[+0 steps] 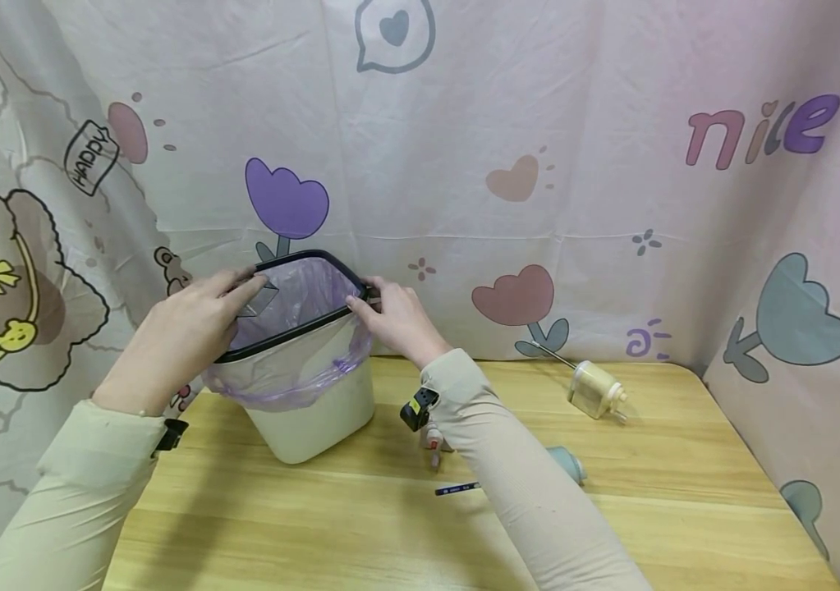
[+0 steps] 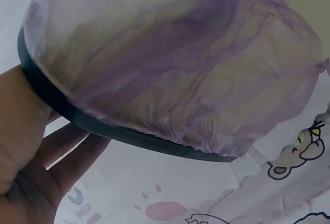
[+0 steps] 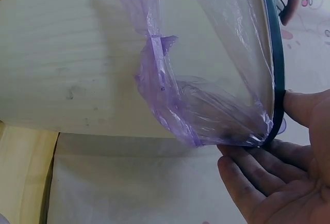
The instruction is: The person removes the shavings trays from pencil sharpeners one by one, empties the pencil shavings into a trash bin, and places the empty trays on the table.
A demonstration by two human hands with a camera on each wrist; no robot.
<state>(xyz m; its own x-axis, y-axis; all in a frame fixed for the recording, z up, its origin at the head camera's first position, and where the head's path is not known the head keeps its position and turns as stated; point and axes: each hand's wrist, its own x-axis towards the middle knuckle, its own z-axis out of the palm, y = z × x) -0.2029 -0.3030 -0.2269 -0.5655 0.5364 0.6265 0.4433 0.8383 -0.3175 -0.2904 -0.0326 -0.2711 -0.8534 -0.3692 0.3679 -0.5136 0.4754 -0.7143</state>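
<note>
A cream trash can (image 1: 319, 427) leans to one side over the table, lined with a thin purple bag (image 1: 272, 386) that is folded down outside its black rim (image 2: 98, 123). My left hand (image 1: 186, 332) grips the left part of the rim. By its fingertips, inside the opening, shows a small grey angular piece (image 1: 263, 297). On the far right corner my right hand (image 1: 401, 318) pinches the rim, thumb toward me and fingers behind. In the right wrist view, the purple bag (image 3: 160, 79) bunches along the can's outer wall near the right fingers (image 3: 242, 177).
A yellowish square bottle (image 1: 595, 390) with a thin metal rod lies at the back right of the wooden table (image 1: 686, 492). Near my right forearm are a small pale bottle (image 1: 433, 439), a dark blue pencil (image 1: 456, 489) and a teal cylinder (image 1: 567, 464). A printed curtain (image 1: 597, 205) hangs behind.
</note>
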